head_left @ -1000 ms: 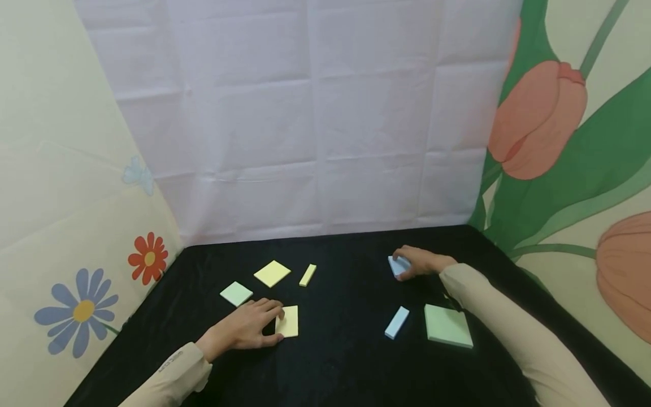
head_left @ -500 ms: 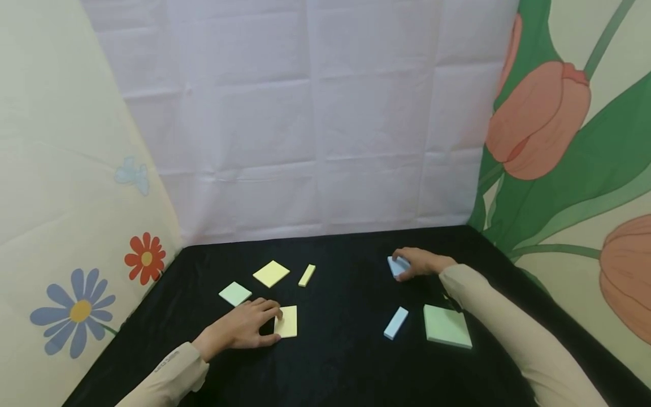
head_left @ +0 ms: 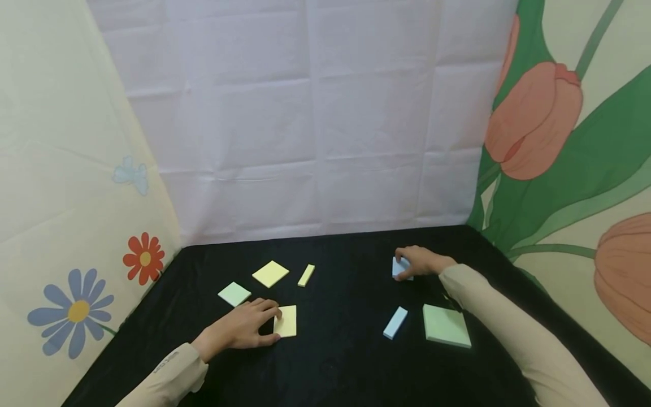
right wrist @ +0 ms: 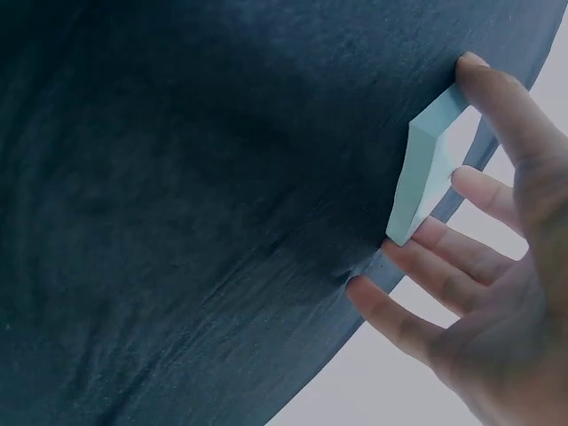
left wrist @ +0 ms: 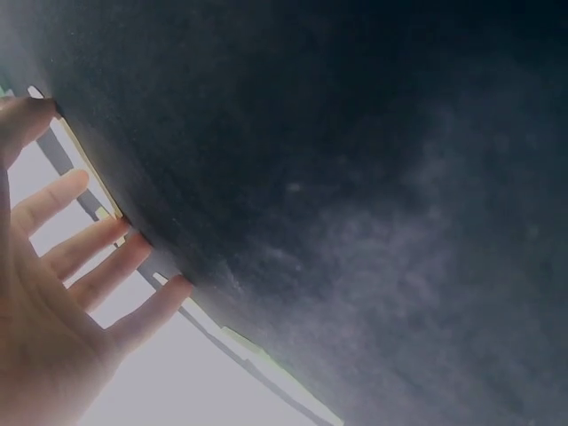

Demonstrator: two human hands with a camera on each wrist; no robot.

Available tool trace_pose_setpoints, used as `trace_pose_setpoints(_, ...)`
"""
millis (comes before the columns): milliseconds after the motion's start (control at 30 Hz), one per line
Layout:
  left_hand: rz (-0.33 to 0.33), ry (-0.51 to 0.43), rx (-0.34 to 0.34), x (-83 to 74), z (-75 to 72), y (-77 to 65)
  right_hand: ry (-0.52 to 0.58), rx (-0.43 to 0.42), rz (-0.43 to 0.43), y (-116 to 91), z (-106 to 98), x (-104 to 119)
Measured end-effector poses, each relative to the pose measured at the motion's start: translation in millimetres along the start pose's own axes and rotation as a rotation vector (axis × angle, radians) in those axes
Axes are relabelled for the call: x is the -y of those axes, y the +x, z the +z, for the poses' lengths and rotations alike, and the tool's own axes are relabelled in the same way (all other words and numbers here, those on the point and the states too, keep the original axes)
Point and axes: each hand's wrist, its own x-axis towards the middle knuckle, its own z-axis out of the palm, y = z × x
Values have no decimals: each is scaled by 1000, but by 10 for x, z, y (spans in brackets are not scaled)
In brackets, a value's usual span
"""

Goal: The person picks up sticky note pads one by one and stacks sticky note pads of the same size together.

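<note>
Since the earlier frame, a pale blue block (head_left: pixel 398 267) at the far right has turned and slid slightly right under the right hand (head_left: pixel 419 263); the left hand (head_left: pixel 249 325) shows hardly any change.

All the pieces lie on a black cloth-covered table (head_left: pixel 346 350). Largest is a thick green slab (head_left: pixel 446 325), near and to the right. Toward the near left sits a yellow square (head_left: pixel 289 322), with another yellow piece (head_left: pixel 270 274), turned cornerwise, beyond it. Left of these is a smaller green square (head_left: pixel 234 294). The blue block is partly covered, so its full outline cannot be told. Smallest are a blue bar (head_left: pixel 395 323), left of the slab, and a yellow bar (head_left: pixel 306 276) beside the far yellow piece.

The right thumb and fingers are moderately spread, gripping the blue block. The left hand's fingers are splayed, thumb and fingertips lightly holding the yellow square's left side.

Probably the step in hand is adjusting the blue block's angle. Next calls for a steady right grip, then an even release or lift; the yellow square seems to need similar care.
</note>
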Motion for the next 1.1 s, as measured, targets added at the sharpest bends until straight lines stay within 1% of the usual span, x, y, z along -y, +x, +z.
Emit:
trace_pose_setpoints(200, 7, 3, -5, -18, -12, -8, -11, -16, 4, -17, 12, -20)
trace_pose_setpoints(467, 7, 14, -11, 7, -1, 6, -17, -39, 1, -30, 18, -15)
trace_pose_setpoints(700, 3, -2, -14, 9, 22, 9, -18, -48, -40, -37, 23, 9)
trace_pose_setpoints(833, 4, -8, -21, 4, 24, 10, -25, -49, -38, -32, 20, 10)
trace_pose_setpoints(900, 4, -14, -19, 0, 14, 9, -28, -46, -29, -29, 26, 5)
trace_pose_setpoints(1100, -3, -44, 10, -14, -42, -7, -32, -43, -43, -37, 20, -1)
